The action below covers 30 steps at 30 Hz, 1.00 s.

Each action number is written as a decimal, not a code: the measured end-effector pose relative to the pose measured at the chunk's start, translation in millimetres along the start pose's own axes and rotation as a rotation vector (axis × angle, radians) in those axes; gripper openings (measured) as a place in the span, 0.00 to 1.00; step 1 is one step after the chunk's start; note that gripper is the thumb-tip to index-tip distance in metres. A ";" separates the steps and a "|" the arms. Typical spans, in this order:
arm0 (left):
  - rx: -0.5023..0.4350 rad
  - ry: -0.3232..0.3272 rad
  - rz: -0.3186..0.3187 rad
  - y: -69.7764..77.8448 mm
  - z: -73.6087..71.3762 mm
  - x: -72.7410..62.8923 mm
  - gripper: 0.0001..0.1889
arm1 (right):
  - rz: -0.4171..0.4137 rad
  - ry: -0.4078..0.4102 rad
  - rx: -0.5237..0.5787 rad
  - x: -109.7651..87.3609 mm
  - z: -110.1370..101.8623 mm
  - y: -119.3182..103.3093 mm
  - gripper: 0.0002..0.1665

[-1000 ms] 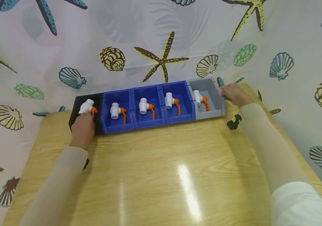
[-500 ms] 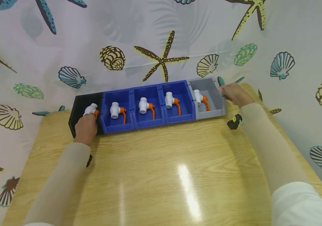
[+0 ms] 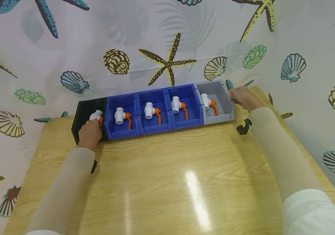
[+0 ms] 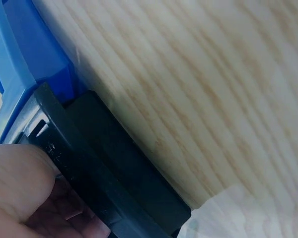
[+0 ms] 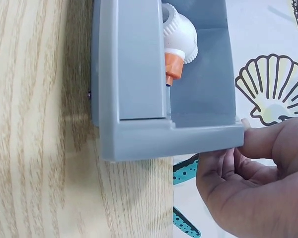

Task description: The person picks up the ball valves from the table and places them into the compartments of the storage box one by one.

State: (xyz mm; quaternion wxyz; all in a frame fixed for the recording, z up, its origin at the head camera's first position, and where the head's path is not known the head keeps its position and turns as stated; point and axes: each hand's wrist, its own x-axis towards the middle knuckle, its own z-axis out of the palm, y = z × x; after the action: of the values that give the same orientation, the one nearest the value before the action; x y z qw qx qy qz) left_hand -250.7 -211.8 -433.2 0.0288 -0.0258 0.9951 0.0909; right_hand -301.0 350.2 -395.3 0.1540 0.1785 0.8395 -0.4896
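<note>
My left hand reaches into the black bin at the left end of the row, its curled fingers on a white ball valve with an orange handle. In the left wrist view the thumb and fingers are bent behind the black front wall, and the valve is out of sight. My right hand pinches the outer side wall of the grey bin at the right end. A similar ball valve lies inside that bin.
Between the end bins stand three blue bins, joined side by side, each with one orange-handled white valve. Behind the row hangs a cloth printed with shells and starfish. All bins stand along the back of the wooden table.
My left hand has shifted slightly right, and the valve in it has gone lower into the black bin. My right hand has stayed on the grey bin.
</note>
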 end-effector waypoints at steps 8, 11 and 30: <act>-0.035 -0.071 0.006 -11.8 -0.1 3.6 0.11 | -0.013 0.005 -0.018 4.3 4.5 -3.7 0.26; -0.051 -0.089 0.008 -16.3 0.9 1.3 0.12 | -0.016 0.008 -0.023 4.8 6.7 -5.0 0.26; -0.076 0.311 0.214 -14.2 -42.3 -36.5 0.20 | -0.314 0.186 -0.360 -11.5 10.7 6.0 0.24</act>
State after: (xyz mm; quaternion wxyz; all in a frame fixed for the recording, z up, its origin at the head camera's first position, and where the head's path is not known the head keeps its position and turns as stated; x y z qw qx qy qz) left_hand -215.7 -231.8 -391.9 -0.1360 0.0655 0.9805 0.1260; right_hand -287.1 341.8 -399.9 0.0274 0.0601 0.9411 -0.3315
